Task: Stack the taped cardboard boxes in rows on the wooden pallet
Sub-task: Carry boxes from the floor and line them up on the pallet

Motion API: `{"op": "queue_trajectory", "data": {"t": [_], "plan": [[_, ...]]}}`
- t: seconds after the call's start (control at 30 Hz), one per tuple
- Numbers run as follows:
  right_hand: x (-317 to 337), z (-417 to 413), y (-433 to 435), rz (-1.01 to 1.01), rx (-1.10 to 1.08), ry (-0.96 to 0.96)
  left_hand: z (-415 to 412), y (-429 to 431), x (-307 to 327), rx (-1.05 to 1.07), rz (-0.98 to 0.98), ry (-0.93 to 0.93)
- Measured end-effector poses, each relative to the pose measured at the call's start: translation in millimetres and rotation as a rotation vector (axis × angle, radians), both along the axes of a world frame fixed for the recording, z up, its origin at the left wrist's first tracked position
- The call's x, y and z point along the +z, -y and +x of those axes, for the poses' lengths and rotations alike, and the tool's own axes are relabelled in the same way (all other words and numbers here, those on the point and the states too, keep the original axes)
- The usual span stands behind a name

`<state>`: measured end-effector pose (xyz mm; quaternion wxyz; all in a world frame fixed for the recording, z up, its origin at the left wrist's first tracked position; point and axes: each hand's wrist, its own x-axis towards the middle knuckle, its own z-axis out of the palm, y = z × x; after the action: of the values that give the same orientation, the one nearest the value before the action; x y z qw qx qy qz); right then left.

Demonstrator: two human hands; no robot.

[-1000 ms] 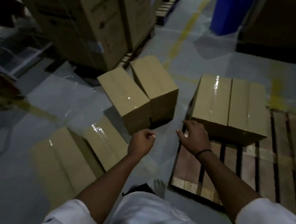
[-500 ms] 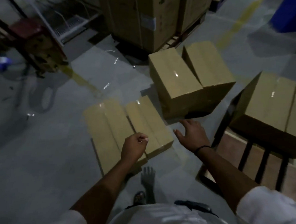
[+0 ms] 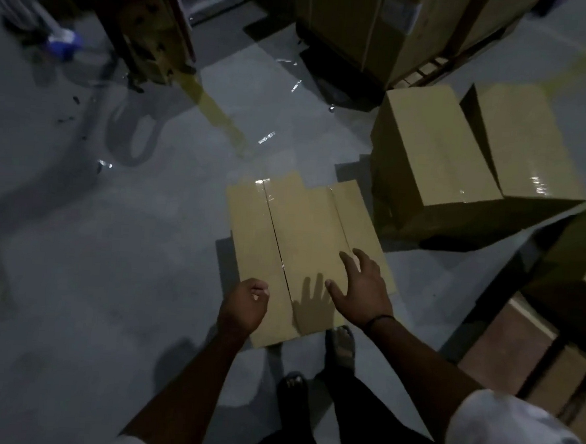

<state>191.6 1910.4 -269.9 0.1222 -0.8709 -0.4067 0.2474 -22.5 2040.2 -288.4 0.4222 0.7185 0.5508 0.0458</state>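
just above box (image 3: 304, 243) — hands (image 3: 363, 291)

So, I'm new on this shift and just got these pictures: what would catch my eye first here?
First, the two hands in the middle foreground: the right hand spread open above the pale floor boxes, throwing a shadow on them, the left hand curled beside it. Next, two taller boxes standing on the floor at upper right, and the wooden pallet at the right edge.

Right hand (image 3: 363, 291) spread above a floor box (image 3: 304, 243); left hand (image 3: 243, 304) curled, empty.
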Motion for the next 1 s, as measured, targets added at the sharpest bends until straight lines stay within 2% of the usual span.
{"op": "queue_trajectory", "data": {"t": [0.17,0.4,0.57,0.8,1.0], "plan": [[-72.0,16.4,-48.6,-0.086,0.150,0.015,12.6,-23.3,-73.1,0.009,0.117,-0.042],[-160.6,28.0,-113.0,-0.170,0.327,0.051,38.9,-61.9,-146.9,-0.108,0.102,-0.283],[-196.1,29.7,-139.0,-0.167,0.340,-0.035,47.5,-91.7,-177.8,-0.018,0.111,-0.198],[-194.5,29.3,-142.4,-0.058,0.230,-0.118,55.7,-96.1,-170.3,0.015,0.096,-0.193],[-139.1,24.2,-107.4,-0.029,0.144,-0.082,63.2,-66.3,-101.4,-0.137,0.203,-0.271]]}}
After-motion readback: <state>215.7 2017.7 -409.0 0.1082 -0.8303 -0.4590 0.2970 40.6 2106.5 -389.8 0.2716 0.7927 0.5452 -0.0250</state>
